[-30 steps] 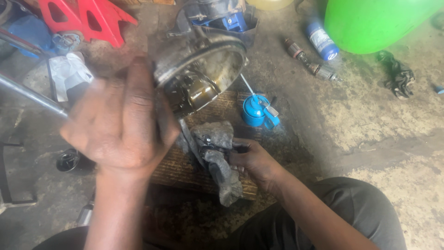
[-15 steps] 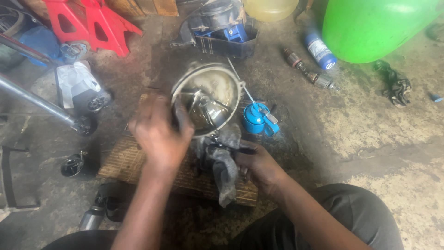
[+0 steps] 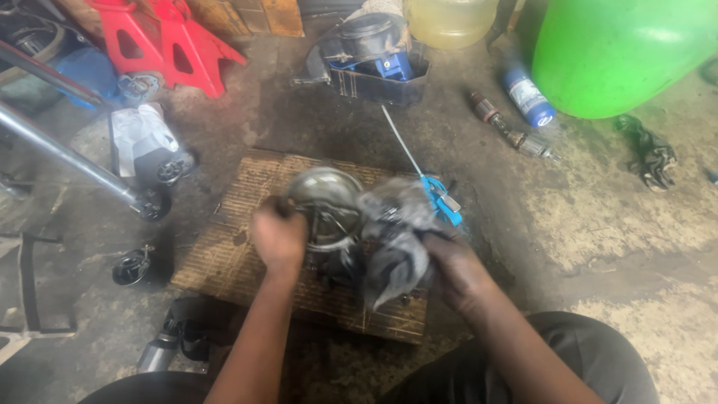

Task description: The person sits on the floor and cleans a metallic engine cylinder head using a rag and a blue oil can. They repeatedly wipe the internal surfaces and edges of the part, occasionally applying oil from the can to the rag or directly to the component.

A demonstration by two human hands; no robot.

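Around the ribbed brown mat [image 3: 247, 247]: two hands, left hand [image 3: 278, 238] and right hand [image 3: 456, 265]; one round metal housing [image 3: 325, 206]; one grey rag [image 3: 396, 239]. Beyond the mat: two red stands [image 3: 168, 41], one green drum [image 3: 621, 52], one yellowish jug [image 3: 451, 20], one blue spray can [image 3: 527, 96].

dim, flat daylight, soft shadows; motion blur at centre, slight wide-angle bend at edges.
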